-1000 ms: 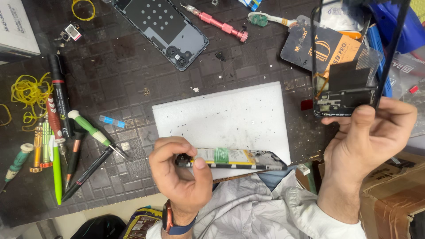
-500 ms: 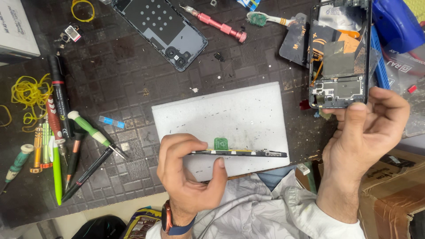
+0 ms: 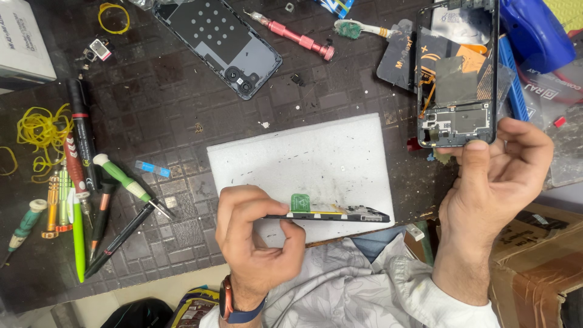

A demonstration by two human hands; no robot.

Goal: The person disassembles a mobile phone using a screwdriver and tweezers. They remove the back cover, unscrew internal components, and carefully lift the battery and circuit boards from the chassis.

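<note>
Cut off and covered around the white pad

The phone frame [image 3: 456, 73] right of the white pad [image 3: 300, 164] runs past the top edge; the thin part [image 3: 328, 214] over the pad's near edge is partly covered by fingers.

At the mat's [image 3: 182, 121] top left edge you have a white rectangular box [image 3: 21, 45]. Near its top right sits a dark card packet [image 3: 398, 58] with an orange mark. Off the right edge lies a clear printed bag [image 3: 555, 91], with a brown cardboard carton [image 3: 540, 255] below it.

thin phone part [image 3: 328, 214] held edge-on; open phone frame [image 3: 458, 73] upright, insides showing.
</note>
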